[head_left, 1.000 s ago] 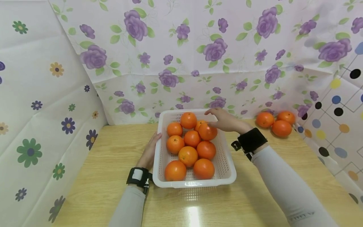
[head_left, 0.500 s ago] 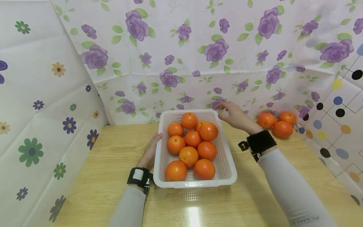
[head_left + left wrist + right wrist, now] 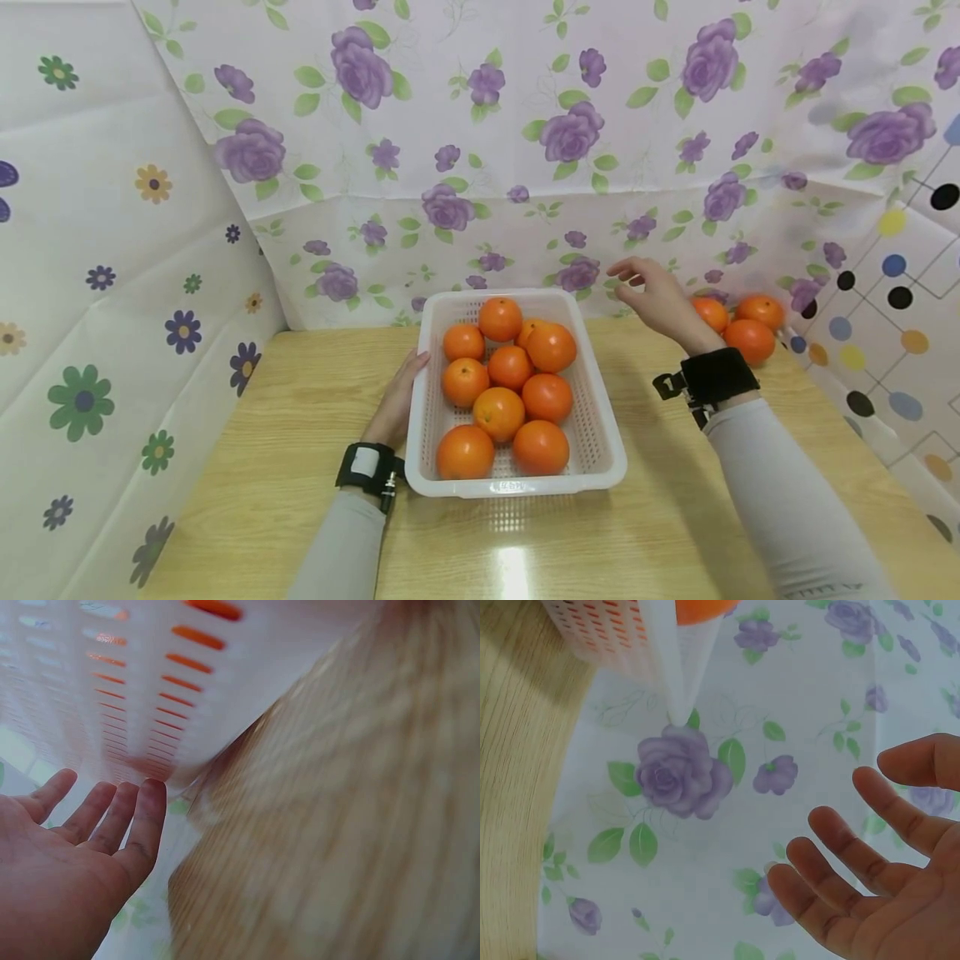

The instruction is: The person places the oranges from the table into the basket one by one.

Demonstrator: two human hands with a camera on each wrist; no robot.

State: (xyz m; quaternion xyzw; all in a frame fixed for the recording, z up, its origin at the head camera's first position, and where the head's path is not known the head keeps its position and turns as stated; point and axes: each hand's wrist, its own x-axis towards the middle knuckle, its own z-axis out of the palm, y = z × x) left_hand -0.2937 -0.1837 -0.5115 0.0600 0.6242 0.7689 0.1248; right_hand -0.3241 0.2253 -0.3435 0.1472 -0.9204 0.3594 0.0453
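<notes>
A white plastic basket [image 3: 600, 454] with slotted walls stands mid-table and holds several oranges [image 3: 498, 414]. My left hand [image 3: 393, 402] rests along the basket's left side, fingers at its wall and rim. In the left wrist view that hand [image 3: 82, 862] shows extended fingers, their tips right at the slotted wall. Off to the right of the basket, my right hand [image 3: 660, 302] is raised over the table's back part with nothing in it. Its fingers [image 3: 840, 847] are loosely bent in the right wrist view, apart from the basket [image 3: 604, 637].
Three oranges [image 3: 750, 340] lie grouped at the table's back right, one partly hidden behind my right hand. A flowered sheet [image 3: 465, 167] hangs along the back edge of the wooden table [image 3: 315, 375], with patterned sheets at both sides.
My right hand has moved right, from over the orange in the basket's back right corner to beyond the rim, towards the three oranges. The left hand stays at the basket.
</notes>
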